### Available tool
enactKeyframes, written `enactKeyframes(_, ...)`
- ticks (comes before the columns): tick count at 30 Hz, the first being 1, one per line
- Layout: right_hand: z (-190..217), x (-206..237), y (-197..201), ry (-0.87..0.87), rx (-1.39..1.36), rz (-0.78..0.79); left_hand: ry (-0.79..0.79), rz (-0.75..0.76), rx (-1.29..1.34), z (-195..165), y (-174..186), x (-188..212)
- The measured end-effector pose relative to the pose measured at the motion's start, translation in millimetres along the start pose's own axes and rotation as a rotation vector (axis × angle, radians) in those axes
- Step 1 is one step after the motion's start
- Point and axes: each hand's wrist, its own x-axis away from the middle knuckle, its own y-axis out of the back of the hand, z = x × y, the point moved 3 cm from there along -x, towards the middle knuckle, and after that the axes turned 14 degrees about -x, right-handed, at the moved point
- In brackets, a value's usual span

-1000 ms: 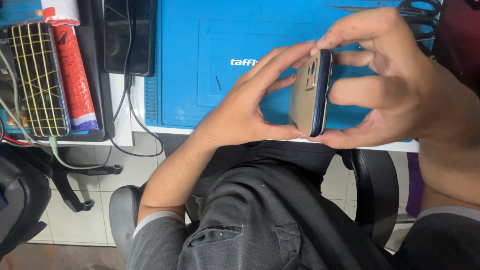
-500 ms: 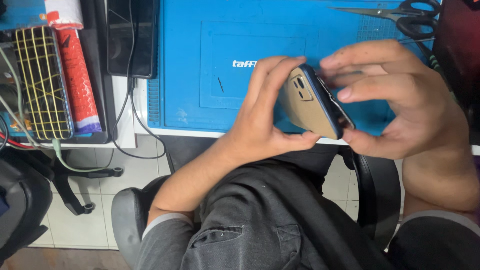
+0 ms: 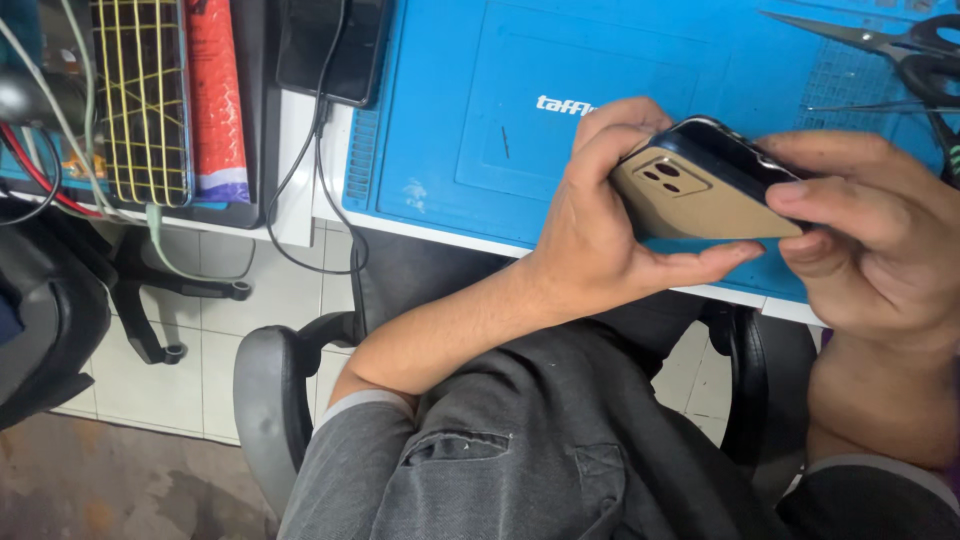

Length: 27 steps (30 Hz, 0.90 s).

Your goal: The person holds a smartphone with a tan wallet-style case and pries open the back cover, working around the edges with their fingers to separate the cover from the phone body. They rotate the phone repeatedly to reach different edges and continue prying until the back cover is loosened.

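Note:
A gold-backed smartphone (image 3: 700,195) with a dark frame and a camera block lies back-up between both hands, above the near edge of a blue work mat (image 3: 450,130). My left hand (image 3: 610,230) wraps its camera end, thumb under the lower edge. My right hand (image 3: 870,240) grips the other end, with the thumb pressing on the dark rim.
Scissors (image 3: 900,45) and tweezers lie at the mat's far right. A dark device (image 3: 325,45) with cables, a red tube (image 3: 215,90) and a yellow-gridded object (image 3: 140,100) sit left on the white table. An office chair armrest (image 3: 265,400) and tiled floor are below.
The phone has turned from standing on its edge to lying flatter with its gold back facing up. Both hands shifted lower and right while keeping hold of it.

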Motion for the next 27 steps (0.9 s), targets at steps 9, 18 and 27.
enactKeyframes(9,-5,-8,6,0.013,0.001,0.035,0.063,0.312,0.232,1,47,-21)
enactKeyframes(18,11,-39,21,-0.232,-0.364,-0.052,0.093,0.371,0.228,-10,50,-53)
enactKeyframes(27,-30,-79,51,-0.503,-0.045,0.202,0.115,0.28,0.238,-8,38,-62)
